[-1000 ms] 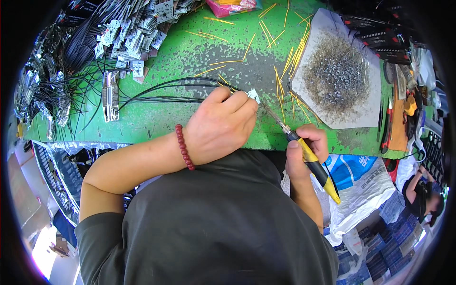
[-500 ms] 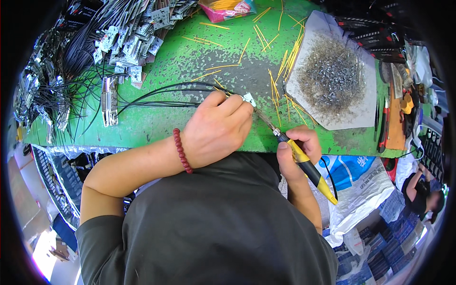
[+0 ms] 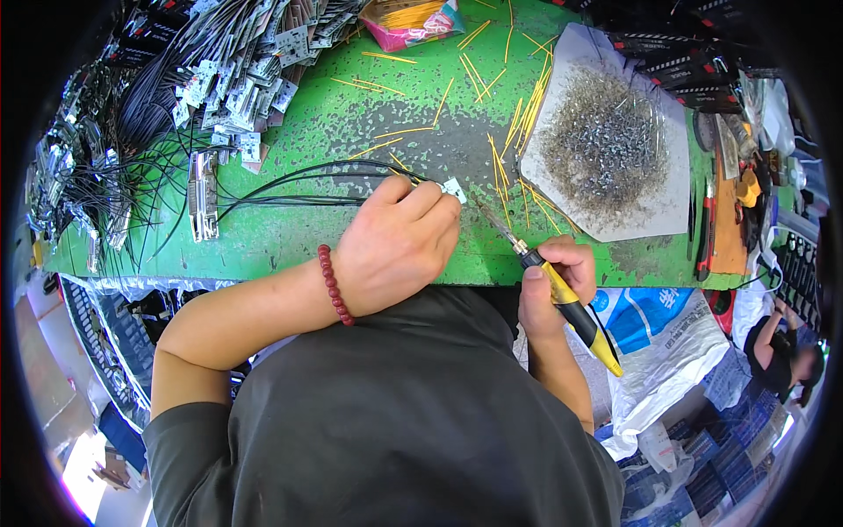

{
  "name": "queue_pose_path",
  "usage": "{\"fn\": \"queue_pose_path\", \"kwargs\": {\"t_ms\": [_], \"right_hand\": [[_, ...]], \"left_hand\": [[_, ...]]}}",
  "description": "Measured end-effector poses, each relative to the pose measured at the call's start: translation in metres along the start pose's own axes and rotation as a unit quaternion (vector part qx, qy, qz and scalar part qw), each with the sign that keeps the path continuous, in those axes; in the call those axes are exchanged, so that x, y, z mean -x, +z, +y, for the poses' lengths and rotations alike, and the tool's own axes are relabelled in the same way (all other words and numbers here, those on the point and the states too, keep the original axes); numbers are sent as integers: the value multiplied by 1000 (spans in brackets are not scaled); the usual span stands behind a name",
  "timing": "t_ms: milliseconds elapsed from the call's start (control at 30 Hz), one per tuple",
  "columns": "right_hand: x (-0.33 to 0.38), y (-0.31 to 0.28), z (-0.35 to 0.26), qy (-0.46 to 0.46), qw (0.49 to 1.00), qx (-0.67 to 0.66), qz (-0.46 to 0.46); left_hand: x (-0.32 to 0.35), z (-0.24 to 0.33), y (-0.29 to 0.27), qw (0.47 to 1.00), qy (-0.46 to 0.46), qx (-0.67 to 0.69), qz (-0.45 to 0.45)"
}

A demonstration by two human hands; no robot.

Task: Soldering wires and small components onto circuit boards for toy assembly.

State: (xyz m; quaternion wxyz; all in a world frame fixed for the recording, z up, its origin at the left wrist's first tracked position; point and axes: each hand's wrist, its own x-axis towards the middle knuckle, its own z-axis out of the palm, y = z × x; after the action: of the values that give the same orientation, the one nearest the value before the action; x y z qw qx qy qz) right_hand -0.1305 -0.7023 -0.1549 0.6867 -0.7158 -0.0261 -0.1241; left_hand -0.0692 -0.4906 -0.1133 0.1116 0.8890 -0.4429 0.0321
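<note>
Circuit board [image 3: 454, 189], a small pale piece, lay on the worn green table [image 3: 290, 237] just past the fingertips of the left hand [image 3: 399, 241], near the table's front edge. Going by size, the table came first, its green top scuffed grey in the middle. Next was the grey sheet [image 3: 654, 206] to the right, heaped with fine metal wire scraps [image 3: 606, 145]. At the far left sat a pile of small boards with black cables [image 3: 237, 66], and thin black wires [image 3: 299, 184] ran from there to the left hand. That hand pressed down with fingers curled, pinning the small board and its wires; a red bead bracelet [image 3: 335, 285] circled the wrist. The right hand [image 3: 553, 285] was clamped around a yellow-and-black soldering iron [image 3: 571, 307], its metal tip angled toward the small board. Yellow sticks [image 3: 509, 149] lay scattered across the table.
</note>
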Motion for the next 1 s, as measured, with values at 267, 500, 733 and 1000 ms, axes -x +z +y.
{"fn": "queue_pose_path", "kwargs": {"t_ms": [267, 500, 733, 1000], "right_hand": [[1, 1, 2, -6, 1000, -14, 10], [0, 8, -2, 21, 999, -28, 40], [-3, 8, -4, 20, 999, -5, 31], [-2, 3, -9, 11, 999, 10, 45]], "left_hand": [[0, 2, -3, 1000, -2, 5, -4], [-1, 1, -1, 1000, -1, -3, 2], [2, 1, 1, 999, -30, 22, 19], [-2, 2, 2, 997, -41, 57, 36]]}}
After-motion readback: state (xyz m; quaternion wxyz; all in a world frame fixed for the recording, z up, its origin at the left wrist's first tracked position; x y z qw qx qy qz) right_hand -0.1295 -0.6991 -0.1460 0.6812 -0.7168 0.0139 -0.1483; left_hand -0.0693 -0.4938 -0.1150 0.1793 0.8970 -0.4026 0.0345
